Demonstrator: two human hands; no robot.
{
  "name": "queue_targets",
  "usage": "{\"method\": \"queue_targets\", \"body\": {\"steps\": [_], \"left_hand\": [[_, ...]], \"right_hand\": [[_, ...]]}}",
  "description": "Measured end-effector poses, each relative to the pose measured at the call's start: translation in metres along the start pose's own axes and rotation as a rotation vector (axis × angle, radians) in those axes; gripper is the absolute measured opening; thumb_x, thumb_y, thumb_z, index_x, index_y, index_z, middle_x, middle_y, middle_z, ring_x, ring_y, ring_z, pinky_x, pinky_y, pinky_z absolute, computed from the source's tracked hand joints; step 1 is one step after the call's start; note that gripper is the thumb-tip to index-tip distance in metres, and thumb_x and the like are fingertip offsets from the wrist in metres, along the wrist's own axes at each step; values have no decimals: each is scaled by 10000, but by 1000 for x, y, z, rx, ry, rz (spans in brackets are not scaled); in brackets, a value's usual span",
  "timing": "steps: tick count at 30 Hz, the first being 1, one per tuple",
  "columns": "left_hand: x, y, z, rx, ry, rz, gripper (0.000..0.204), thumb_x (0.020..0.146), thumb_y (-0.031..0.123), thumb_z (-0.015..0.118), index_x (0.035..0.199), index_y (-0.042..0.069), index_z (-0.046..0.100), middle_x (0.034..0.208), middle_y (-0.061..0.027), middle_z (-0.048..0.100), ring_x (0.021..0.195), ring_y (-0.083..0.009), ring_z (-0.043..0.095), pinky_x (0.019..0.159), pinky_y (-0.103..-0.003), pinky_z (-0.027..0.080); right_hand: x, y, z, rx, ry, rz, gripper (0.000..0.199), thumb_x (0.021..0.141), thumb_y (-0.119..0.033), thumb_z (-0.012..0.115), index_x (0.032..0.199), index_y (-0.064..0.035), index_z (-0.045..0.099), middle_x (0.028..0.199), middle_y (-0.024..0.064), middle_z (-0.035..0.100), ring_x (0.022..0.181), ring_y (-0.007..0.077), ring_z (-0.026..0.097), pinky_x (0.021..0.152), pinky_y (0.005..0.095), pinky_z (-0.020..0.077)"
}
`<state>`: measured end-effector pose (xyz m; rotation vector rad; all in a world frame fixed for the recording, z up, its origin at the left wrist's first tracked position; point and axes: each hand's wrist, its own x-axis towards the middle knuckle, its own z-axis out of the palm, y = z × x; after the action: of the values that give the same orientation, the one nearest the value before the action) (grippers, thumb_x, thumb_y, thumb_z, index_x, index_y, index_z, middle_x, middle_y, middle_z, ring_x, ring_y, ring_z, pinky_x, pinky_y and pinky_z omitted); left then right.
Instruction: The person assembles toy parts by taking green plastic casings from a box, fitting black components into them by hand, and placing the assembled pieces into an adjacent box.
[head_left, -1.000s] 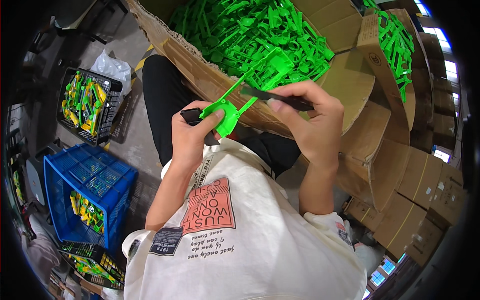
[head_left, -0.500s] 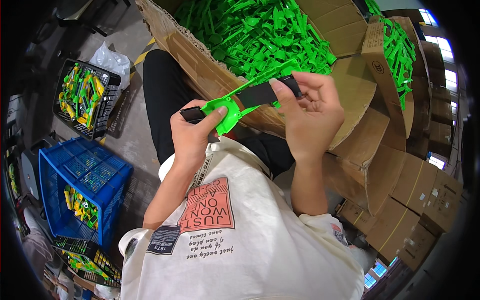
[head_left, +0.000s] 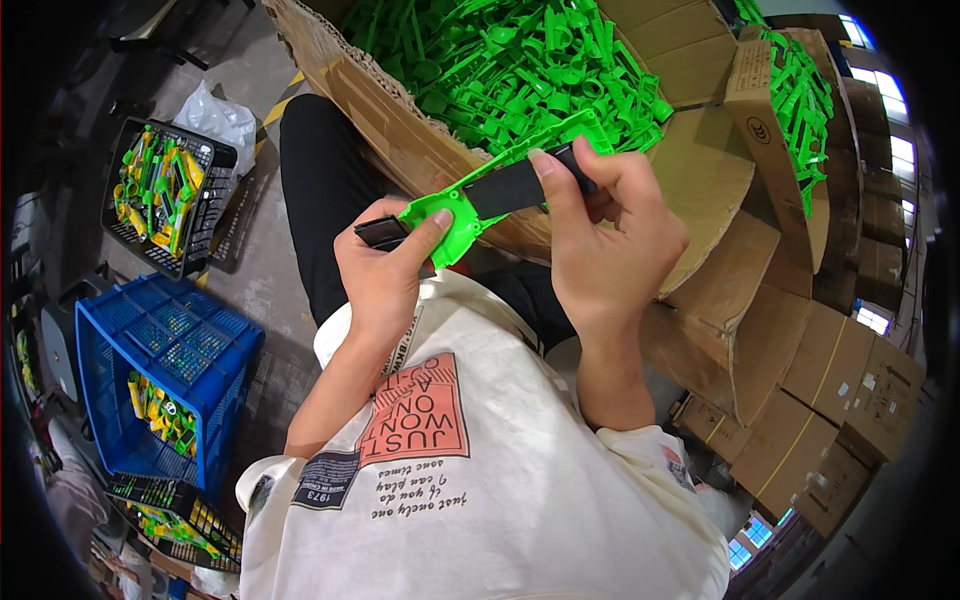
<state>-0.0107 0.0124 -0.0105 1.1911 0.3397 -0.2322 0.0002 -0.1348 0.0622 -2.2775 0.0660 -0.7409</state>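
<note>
My left hand point(head_left: 385, 265) grips the wide end of a bright green plastic part point(head_left: 458, 238), its thumb pressed on the hollow inner face. A black end piece point(head_left: 382, 233) sticks out to the left of those fingers; whether it joins the strip is hidden. A wide black strip point(head_left: 502, 188) lies along the inside of the green part, which slants up to the right. My right hand point(head_left: 615, 240) pinches the strip's right end between thumb and fingers. Its fingertips are partly hidden behind the strip.
Ahead, a big torn cardboard box point(head_left: 400, 130) holds a heap of green plastic parts point(head_left: 520, 70). Another box point(head_left: 750, 95) of green parts stands at right, above stacked cartons point(head_left: 790, 440). To the left are a black crate point(head_left: 215, 165) and a blue crate point(head_left: 175, 330) with green-yellow pieces.
My right hand has tilted, its fingers curling closer around the strip's end. The strip has shifted slightly against the green part. My left hand keeps its grip, moving slightly left.
</note>
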Motion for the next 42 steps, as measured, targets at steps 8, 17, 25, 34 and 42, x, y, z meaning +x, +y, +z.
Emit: {"method": "queue_targets", "body": {"steps": [8,17,25,34,42], "left_hand": [[1,-1,-1,21,8,18,97,791,42,732,785,-1,646,631,-7,612,513,-38,532,467,-172,395],[-1,1,-2,129,25,24,118,795,60,742,787,-11,648,624,-15,614,517,-42,546,460,-175,398],[-3,10,3,96,-12,25,133,793,70,746,782,-15,645,624,-15,617,526,-43,555,469,-173,412],[8,6,-14,174,-53,40,112,785,62,743,812,-14,665,616,-1,608,511,-37,523,473,-181,393],[10,9,-19,211,-98,47,108,786,51,743,837,-18,677,648,-2,627,540,-29,536,495,-170,411]], "right_hand": [[-2,4,4,-16,3,50,179,780,-95,760,816,-26,598,614,65,612,422,76,483,407,243,367],[1,36,8,232,-176,321,163,834,-2,700,877,58,555,834,76,634,613,-4,509,482,155,383],[5,38,7,132,-202,247,116,857,-15,677,864,54,584,800,32,621,580,-19,445,455,160,325],[17,29,-15,-215,-211,-141,175,760,-101,758,856,-6,647,791,56,619,538,131,481,486,273,381],[84,45,-37,-263,-979,167,344,687,-306,813,764,-10,656,583,-9,445,496,82,355,461,279,291]]}}
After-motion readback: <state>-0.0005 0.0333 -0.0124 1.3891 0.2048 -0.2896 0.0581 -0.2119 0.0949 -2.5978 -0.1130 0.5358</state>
